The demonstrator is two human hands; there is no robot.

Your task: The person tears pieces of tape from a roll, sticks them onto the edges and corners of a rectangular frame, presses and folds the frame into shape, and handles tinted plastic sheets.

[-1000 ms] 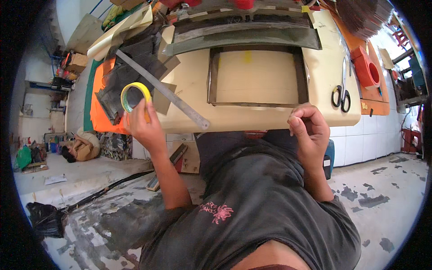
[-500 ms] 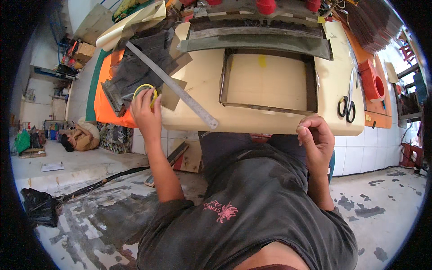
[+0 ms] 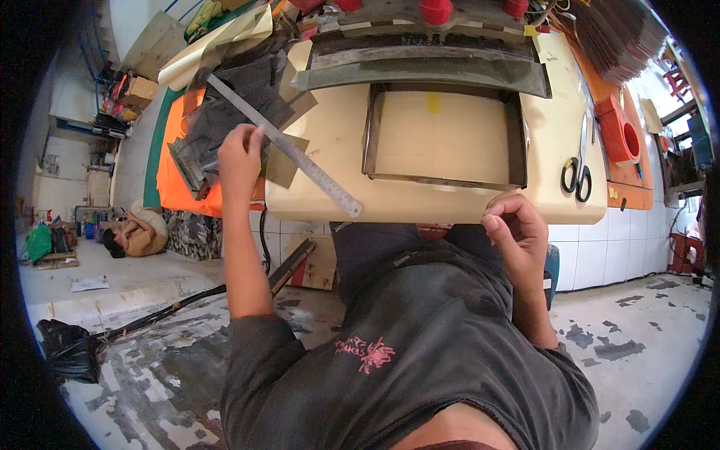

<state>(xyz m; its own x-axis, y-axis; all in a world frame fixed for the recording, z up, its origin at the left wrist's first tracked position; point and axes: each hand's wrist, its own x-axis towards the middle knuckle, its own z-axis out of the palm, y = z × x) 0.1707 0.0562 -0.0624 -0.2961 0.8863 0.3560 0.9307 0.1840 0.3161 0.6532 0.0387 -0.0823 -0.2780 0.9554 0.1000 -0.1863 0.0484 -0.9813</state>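
Right hand (image 3: 519,229) at the cream-covered table's (image 3: 450,207) near edge, thumb and forefinger almost pinched; left hand (image 3: 240,157), fingers curled, by a slanting steel ruler (image 3: 292,151). Whether either grips anything is unclear. Beyond the right: dark rectangular frame (image 3: 515,142).

We have room over the counter (image 3: 546,161) between the dark rectangular frame (image 3: 516,142) and the scissors (image 3: 582,156); leftward, the steel ruler (image 3: 292,150) lies slantwise across our way.

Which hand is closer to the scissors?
Right. The right hand is below and left of the scissors in the picture; the left hand is much farther left, by the metal ruler.
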